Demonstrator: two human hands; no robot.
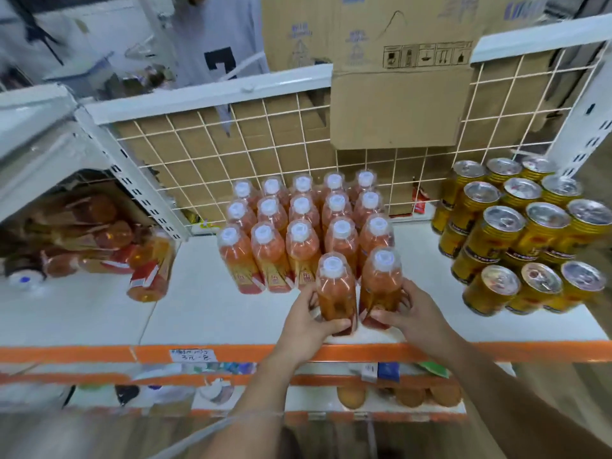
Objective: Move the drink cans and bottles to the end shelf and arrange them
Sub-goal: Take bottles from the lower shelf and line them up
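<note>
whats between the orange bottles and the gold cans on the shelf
Only bare white shelf, as the head view shows; the orange bottles and gold cans stand apart.

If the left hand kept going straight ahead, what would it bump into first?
The left hand grips a front bottle. Going straight on, both would probably meet the standing bottles right behind it, though the gap is hard to judge.

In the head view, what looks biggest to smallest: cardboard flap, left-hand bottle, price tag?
1. cardboard flap
2. bottle in the left hand
3. price tag
That is only how they look from here.
</note>
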